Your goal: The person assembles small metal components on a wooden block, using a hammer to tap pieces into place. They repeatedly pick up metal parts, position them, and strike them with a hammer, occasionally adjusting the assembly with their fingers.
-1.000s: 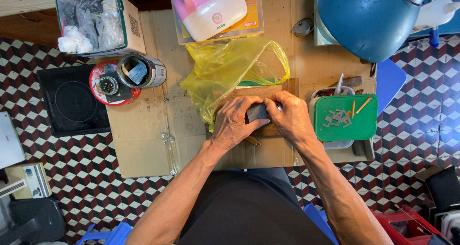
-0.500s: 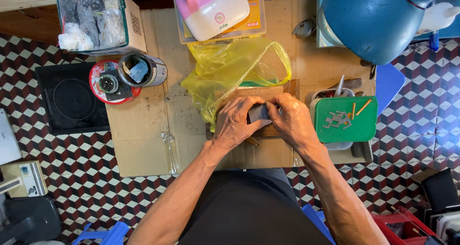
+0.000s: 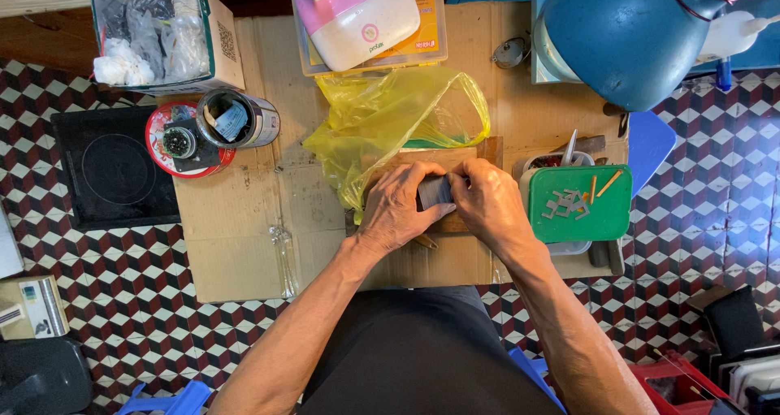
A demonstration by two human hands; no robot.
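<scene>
Both of my hands close around a small dark grey flat object over a wooden board on the cardboard-covered work surface. My left hand grips its left side, fingers curled over the top. My right hand grips its right side, thumb and fingers pinching it. Most of the object is hidden by my fingers. A crumpled yellow plastic bag lies just beyond my hands, touching the board.
A green lid with small metal parts sits right of my right hand. A tin can and red round lid stand at left, a black cooktop further left. A pink-white appliance, a box of bags and a blue lamp lie beyond.
My hands stay in the same place on the dark object. Only the fingers shift slightly.
</scene>
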